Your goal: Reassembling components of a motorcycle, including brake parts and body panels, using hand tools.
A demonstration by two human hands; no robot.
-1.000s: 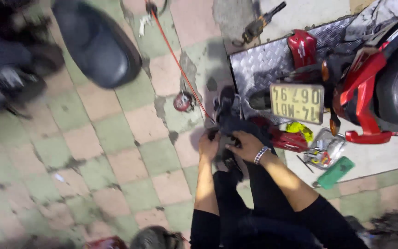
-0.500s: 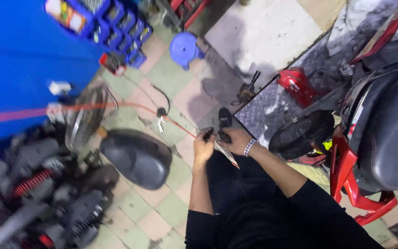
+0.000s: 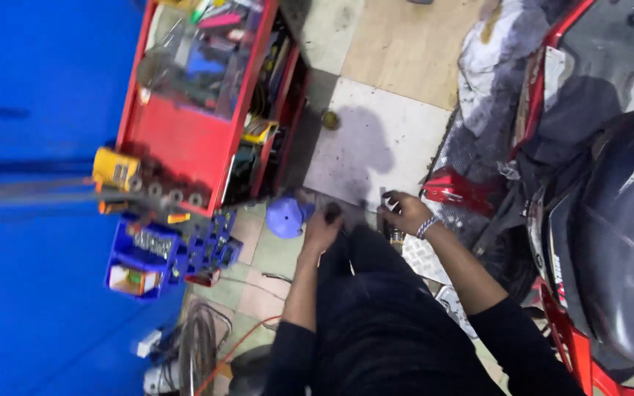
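Crouching beside the red motorbike point(image 3: 610, 242), you had both hands low in front of your knees over the tiled floor point(image 3: 390, 147). Your left hand point(image 3: 322, 227) was curled around a small dark part point(image 3: 332, 212), with the fingers pressed together over it; the motion blur hid what the part was. Your right hand point(image 3: 403, 213) closed around a second small dark piece point(image 3: 392, 235) just beside the metal tread plate point(image 3: 423, 257), and its fingers were also bent in a grip. The two hands sat near each other but apart, so the pieces were not joined at this moment.

As a judgement, the work stood at an early or middle stage: both pieces were in hand, yet nothing showed them fitted to the motorbike, and a loose red panel point(image 3: 453, 192) lay on the ground next to it. The red tool cart point(image 3: 207, 110) stood open near your left side, with a blue stool point(image 3: 285, 217) between it and your left hand. Blue parts bins point(image 3: 163, 253) sat below the cart.
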